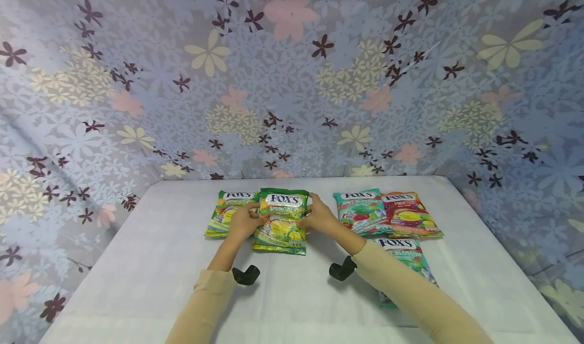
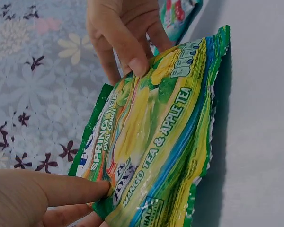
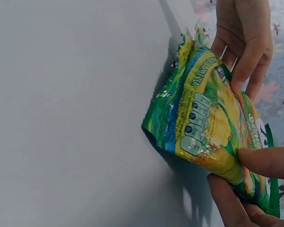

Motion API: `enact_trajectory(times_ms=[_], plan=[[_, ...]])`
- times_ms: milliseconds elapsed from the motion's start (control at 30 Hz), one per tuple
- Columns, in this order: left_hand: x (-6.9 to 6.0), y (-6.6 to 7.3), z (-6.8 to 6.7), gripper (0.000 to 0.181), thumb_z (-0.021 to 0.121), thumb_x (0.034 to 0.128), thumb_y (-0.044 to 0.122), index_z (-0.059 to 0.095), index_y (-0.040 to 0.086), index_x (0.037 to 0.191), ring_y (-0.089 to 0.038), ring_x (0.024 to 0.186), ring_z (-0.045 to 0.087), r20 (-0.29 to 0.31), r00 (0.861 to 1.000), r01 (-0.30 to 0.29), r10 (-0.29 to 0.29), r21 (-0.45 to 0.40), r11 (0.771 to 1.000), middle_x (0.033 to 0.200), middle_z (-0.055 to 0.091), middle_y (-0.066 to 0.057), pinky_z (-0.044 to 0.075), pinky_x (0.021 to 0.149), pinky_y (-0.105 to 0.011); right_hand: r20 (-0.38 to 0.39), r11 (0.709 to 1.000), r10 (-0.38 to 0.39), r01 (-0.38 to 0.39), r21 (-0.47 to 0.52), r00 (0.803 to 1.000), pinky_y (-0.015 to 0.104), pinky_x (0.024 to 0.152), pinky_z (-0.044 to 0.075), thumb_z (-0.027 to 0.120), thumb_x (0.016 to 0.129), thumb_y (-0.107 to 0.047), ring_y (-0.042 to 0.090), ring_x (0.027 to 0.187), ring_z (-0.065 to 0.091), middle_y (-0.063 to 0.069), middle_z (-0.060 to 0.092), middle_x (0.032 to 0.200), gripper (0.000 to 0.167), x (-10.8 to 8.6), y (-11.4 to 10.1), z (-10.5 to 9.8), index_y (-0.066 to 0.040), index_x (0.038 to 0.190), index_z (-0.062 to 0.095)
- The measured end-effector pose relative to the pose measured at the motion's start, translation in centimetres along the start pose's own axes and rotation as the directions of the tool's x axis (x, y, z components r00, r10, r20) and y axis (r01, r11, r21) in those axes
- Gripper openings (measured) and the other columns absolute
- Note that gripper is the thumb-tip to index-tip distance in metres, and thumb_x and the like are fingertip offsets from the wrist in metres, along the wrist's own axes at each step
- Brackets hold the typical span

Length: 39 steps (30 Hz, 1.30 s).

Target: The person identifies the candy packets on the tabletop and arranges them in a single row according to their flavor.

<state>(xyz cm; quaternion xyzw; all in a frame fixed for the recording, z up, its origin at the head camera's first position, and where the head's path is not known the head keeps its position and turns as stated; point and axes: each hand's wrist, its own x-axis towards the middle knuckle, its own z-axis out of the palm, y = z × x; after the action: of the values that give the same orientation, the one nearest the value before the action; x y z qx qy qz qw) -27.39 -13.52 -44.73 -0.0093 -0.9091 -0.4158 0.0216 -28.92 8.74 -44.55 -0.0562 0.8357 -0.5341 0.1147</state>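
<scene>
Between left hand (image 1: 244, 223) and right hand (image 1: 321, 216): rectangular green-yellow plastic candy pouch (image 1: 280, 228), pinched by both hands at opposite sides.

**Bright from my head, dimmer at my wrists**

Pale, even light covers the white table (image 1: 296, 303) in my head view, whose wide lens stretches the floral cloth (image 1: 292, 80) near the edges. My wrist views look greyer and slightly soft. Small glints dot the green packet (image 3: 208, 118) I hold, and a diffuse shadow (image 3: 184, 175) spreads beneath it.
</scene>
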Motion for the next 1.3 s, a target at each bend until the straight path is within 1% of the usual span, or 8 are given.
enact_trajectory(times_ms=[167, 400, 600, 800, 967, 1100, 1200, 1300], plan=[[0.4, 0.0, -0.6, 0.056, 0.073, 0.0835, 0.006, 0.052, -0.005, 0.134, -0.026, 0.078, 0.061, 0.01, 1.0, 0.026, -0.026, -0.011, 1.0, 0.101, 0.064, -0.018, 0.051, 0.065, -0.039, -0.002, 0.999, -0.022, 0.022, -0.025, 1.0, 0.037, 0.063, 0.056, 0.081, 0.076, -0.005, 0.024, 0.07, 0.065, 0.024, 0.052, 0.126, 0.108, 1.4, -0.1, 0.7, -0.001, 0.153, 0.007], [1.2, 0.3, -1.0, 0.056, 0.07, 0.0832, 0.001, 0.051, -0.004, 0.136, -0.015, 0.059, 0.045, -0.023, 1.0, 0.019, -0.018, 0.022, 1.0, 0.102, 0.063, -0.023, 0.041, 0.057, -0.032, -0.022, 0.996, -0.048, 0.046, -0.079, 0.999, 0.034, 0.061, 0.052, 0.081, 0.076, -0.007, 0.022, 0.066, 0.062, 0.02, 0.057, 0.113, 0.107, 3.1, -0.5, 1.4, 0.003, 0.152, 0.007], [1.3, 0.5, -1.0, 0.055, 0.069, 0.084, 0.0, 0.05, -0.007, 0.135, -0.014, 0.055, 0.044, -0.015, 0.999, 0.037, -0.036, 0.023, 0.999, 0.109, 0.063, -0.024, 0.04, 0.056, -0.031, -0.07, 0.99, -0.063, 0.053, -0.133, 0.996, 0.034, 0.062, 0.046, 0.08, 0.076, -0.006, 0.022, 0.072, 0.057, 0.015, 0.06, 0.102, 0.099, 4.2, -0.3, 2.1, 0.005, 0.151, 0.016], [1.4, 0.2, -0.6, 0.054, 0.07, 0.083, -0.001, 0.051, -0.009, 0.133, -0.011, 0.048, 0.033, -0.034, 0.999, 0.039, -0.037, 0.064, 0.997, 0.084, 0.061, -0.017, 0.034, 0.052, -0.028, -0.067, 0.986, -0.058, 0.047, -0.16, 0.996, 0.036, 0.069, 0.049, 0.078, 0.078, -0.005, 0.025, 0.083, 0.059, 0.019, 0.061, 0.109, 0.088, 4.4, -0.2, 2.6, 0.005, 0.148, 0.027], [1.5, 0.0, -0.1, 0.05, 0.07, 0.0823, -0.002, 0.055, -0.009, 0.13, -0.011, 0.05, 0.04, -0.079, 0.997, 0.021, -0.014, 0.098, 0.995, 0.085, 0.064, -0.017, 0.037, 0.051, -0.027, -0.057, 0.986, -0.057, 0.048, -0.158, 0.997, 0.04, 0.077, 0.05, 0.077, 0.08, -0.005, 0.028, 0.092, 0.061, 0.02, 0.062, 0.109, 0.077, 4.6, 0.0, 2.7, 0.005, 0.144, 0.034], [1.7, -0.2, 0.1, 0.047, 0.071, 0.082, -0.002, 0.057, -0.011, 0.126, -0.023, 0.067, 0.06, -0.111, 0.994, 0.0, 0.017, 0.151, 0.989, 0.089, 0.066, -0.02, 0.05, 0.06, -0.035, -0.059, 0.981, -0.06, 0.048, -0.189, 0.996, 0.044, 0.088, 0.048, 0.076, 0.081, -0.006, 0.033, 0.105, 0.058, 0.021, 0.061, 0.118, 0.07, 4.8, 0.0, 2.8, 0.006, 0.141, 0.04], [1.6, -0.2, 0.3, 0.046, 0.071, 0.0817, -0.002, 0.058, -0.011, 0.125, -0.033, 0.09, 0.062, -0.123, 0.992, -0.001, 0.024, 0.181, 0.984, 0.104, 0.065, -0.024, 0.052, 0.073, -0.043, -0.06, 0.971, -0.068, 0.052, -0.233, 0.996, 0.046, 0.093, 0.046, 0.075, 0.081, -0.006, 0.035, 0.112, 0.055, 0.022, 0.058, 0.123, 0.066, 4.7, -0.2, 2.9, 0.007, 0.137, 0.044], [1.5, -0.1, 0.3, 0.046, 0.07, 0.0829, 0.001, 0.058, -0.009, 0.126, -0.035, 0.094, 0.06, -0.122, 0.992, 0.021, 0.006, 0.222, 0.975, 0.109, 0.063, -0.025, 0.051, 0.074, -0.045, -0.052, 0.961, -0.075, 0.058, -0.27, 0.996, 0.046, 0.094, 0.045, 0.075, 0.082, -0.008, 0.035, 0.113, 0.055, 0.022, 0.058, 0.123, 0.062, 4.6, -0.3, 2.9, 0.009, 0.134, 0.046]])
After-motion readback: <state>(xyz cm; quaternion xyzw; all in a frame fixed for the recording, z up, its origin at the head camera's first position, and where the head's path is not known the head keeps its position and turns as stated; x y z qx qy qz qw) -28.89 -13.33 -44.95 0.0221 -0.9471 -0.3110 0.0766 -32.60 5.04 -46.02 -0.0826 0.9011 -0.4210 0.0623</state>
